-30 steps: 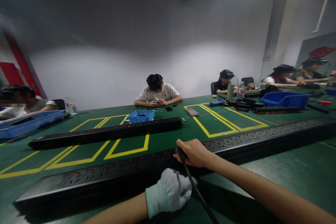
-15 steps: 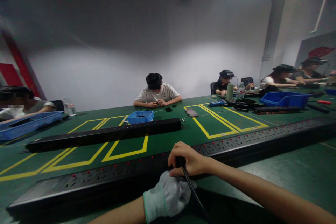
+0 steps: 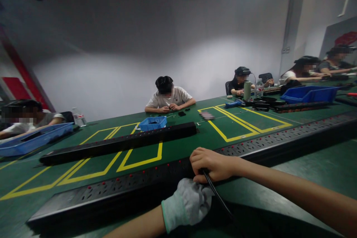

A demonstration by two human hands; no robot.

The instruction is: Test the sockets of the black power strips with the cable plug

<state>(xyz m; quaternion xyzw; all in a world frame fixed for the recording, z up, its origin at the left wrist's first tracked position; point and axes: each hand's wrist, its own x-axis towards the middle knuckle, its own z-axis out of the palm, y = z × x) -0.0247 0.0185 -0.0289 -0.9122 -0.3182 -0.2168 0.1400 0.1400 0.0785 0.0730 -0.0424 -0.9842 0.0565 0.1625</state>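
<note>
While the right hand [image 3: 212, 164] has its grip clamped on a cable [image 3: 219, 195], lower centre, gloved left hand [image 3: 192, 201] just below, its grip unclear, strip [image 3: 117, 187] behind both, worktop [image 3: 182, 145] underneath.

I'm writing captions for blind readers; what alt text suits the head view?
A person's gloved left hand and bare right hand are close together at a long black socket strip, the right holding a black cable. Co-workers sit at the green table.

No legible lettering or numbers
</note>
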